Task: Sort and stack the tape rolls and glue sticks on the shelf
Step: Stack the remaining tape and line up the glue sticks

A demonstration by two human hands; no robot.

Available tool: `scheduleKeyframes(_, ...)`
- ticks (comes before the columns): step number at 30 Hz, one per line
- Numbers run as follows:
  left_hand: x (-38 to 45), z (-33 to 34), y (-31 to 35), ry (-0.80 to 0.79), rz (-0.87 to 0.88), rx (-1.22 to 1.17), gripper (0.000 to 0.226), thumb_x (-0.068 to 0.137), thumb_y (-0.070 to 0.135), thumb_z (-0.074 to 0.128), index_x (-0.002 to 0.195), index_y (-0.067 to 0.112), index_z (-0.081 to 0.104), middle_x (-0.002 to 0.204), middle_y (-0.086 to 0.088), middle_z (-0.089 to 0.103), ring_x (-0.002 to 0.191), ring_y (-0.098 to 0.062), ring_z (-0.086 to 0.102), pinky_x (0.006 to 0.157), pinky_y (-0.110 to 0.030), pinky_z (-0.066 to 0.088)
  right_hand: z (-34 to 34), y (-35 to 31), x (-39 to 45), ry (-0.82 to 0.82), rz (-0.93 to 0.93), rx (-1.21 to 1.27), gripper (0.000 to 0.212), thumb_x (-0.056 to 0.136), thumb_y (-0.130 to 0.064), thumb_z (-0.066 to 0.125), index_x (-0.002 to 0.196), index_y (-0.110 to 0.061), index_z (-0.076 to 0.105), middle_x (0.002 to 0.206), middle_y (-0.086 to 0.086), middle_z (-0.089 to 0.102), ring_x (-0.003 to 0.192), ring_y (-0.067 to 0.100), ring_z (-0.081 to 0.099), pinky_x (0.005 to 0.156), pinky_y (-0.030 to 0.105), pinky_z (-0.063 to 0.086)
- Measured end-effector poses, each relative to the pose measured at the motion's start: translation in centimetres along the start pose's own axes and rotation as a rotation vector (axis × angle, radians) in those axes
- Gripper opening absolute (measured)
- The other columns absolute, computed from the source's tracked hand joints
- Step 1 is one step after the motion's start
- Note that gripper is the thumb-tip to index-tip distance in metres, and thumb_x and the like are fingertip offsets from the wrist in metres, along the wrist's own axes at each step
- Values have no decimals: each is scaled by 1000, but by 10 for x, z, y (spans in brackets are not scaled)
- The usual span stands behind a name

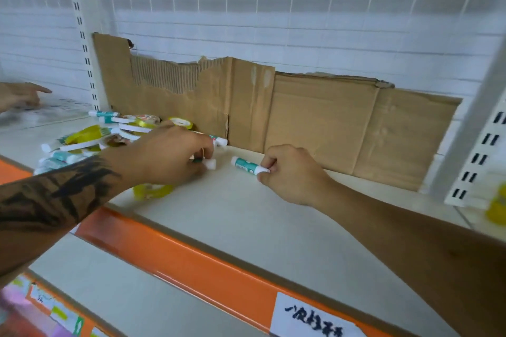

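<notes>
Now right hand (290, 175) pinches glue stick (246, 165) by cap, body leftward.

Bright, even light; edges bow, far left perhaps motion-blurred.

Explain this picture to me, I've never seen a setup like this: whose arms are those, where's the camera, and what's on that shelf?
There is no machine here. One camera worn on a person's head looks down at their own two arms reaching onto a white shelf with an orange front edge.

The right hand pinches the white cap end of a glue stick that lies on the shelf. The left hand has a grip on another small white-capped item, mostly hidden by its fingers.

At the left lies a mixed pile of tape rolls and glue sticks. A yellow roll sits under the left wrist. Torn cardboard lines the back. Another person's hand shows at far left.
</notes>
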State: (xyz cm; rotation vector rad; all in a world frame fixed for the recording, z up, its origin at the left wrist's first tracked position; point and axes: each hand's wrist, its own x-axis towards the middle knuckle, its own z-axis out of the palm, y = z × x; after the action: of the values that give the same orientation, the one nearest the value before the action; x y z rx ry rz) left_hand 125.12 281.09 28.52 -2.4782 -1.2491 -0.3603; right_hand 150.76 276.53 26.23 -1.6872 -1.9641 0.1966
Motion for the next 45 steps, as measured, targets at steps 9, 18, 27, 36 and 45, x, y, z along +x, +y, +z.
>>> scheduleKeyframes(9, 17, -20, 100, 107, 81, -372, 11, 90, 45, 71, 100, 41, 68, 93, 23, 69, 89, -3, 66, 80, -34, 55, -68, 57, -77, 45, 106, 22, 12, 88, -37, 75, 89, -26, 72, 88, -8, 69, 85, 14, 68, 80, 40, 60)
scheduleKeyframes(18, 3, -64, 254, 152, 179, -598, 17, 90, 35, 75, 100, 43, 65, 95, 20, 68, 83, -3, 65, 78, -33, 56, -179, 120, -224, 206, 178, 124, 7, 83, -23, 81, 84, -23, 74, 78, -4, 74, 78, 20, 71, 77, 39, 59)
scheduleKeyframes(27, 2, -118, 489, 184, 394, -761, 18, 87, 30, 80, 98, 38, 69, 88, 14, 68, 75, -13, 62, 69, -25, 50, -307, 217, -438, 429, 328, 136, 10, 81, -21, 85, 84, -23, 75, 70, -8, 70, 68, 18, 65, 69, 33, 51)
scheduleKeyframes(36, 12, -146, 682, 151, 564, -753, 16, 92, 36, 73, 107, 32, 71, 93, 14, 72, 80, -7, 65, 74, -23, 50, -389, 299, -593, 599, 477, 164, 15, 80, -18, 86, 78, -27, 74, 79, -1, 76, 84, 36, 72, 82, 54, 58)
scheduleKeyframes(45, 80, -162, 823, 102, 704, -734, 21, 100, 35, 60, 121, 35, 56, 93, 15, 66, 77, -2, 61, 69, -18, 47, -455, 382, -668, 753, 573, 206, 9, 83, -22, 84, 85, -26, 76, 69, -10, 73, 61, 6, 65, 67, 27, 56)
